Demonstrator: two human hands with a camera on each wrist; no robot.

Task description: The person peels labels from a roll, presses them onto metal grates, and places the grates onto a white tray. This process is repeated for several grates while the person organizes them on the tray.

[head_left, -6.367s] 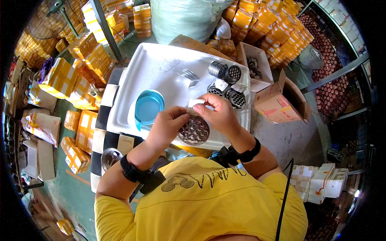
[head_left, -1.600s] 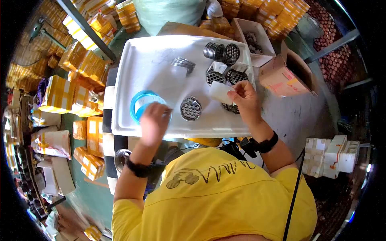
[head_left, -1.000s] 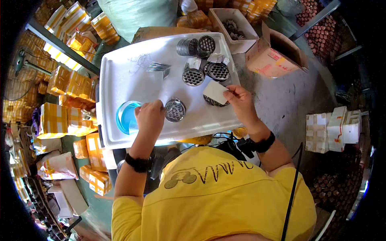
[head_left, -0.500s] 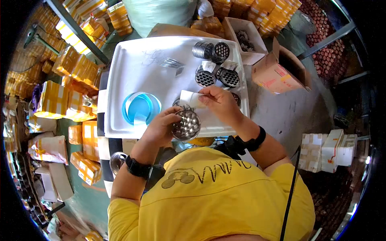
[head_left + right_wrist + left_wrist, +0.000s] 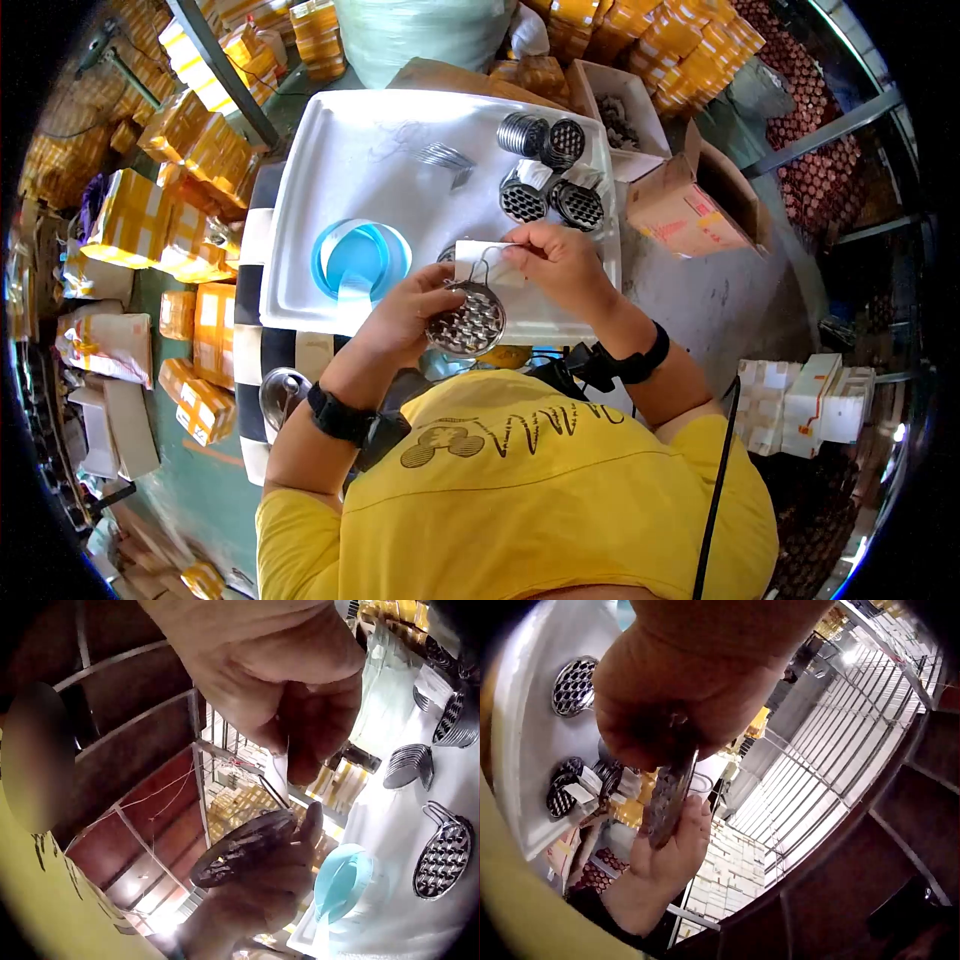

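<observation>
In the head view the left hand grips a round metal disc with a dimpled surface, above the tray's front edge. A wire loop rises from the disc. The right hand pinches a white card behind the loop. Seen from the right wrist, the disc is nearly edge-on, its loop close below the fingers of the right hand. Another looped disc lies on the tray, mostly hidden by hands and card in the head view.
The white tray carries a blue ring-shaped object at left, thin metal pieces at the back, and stacked discs, some with white wraps, at right. An opened carton and a white box stand beyond.
A second ago the left hand was beside the blue object; it now holds a disc at the front. The right hand has brought the card leftward, behind the disc's wire loop.
</observation>
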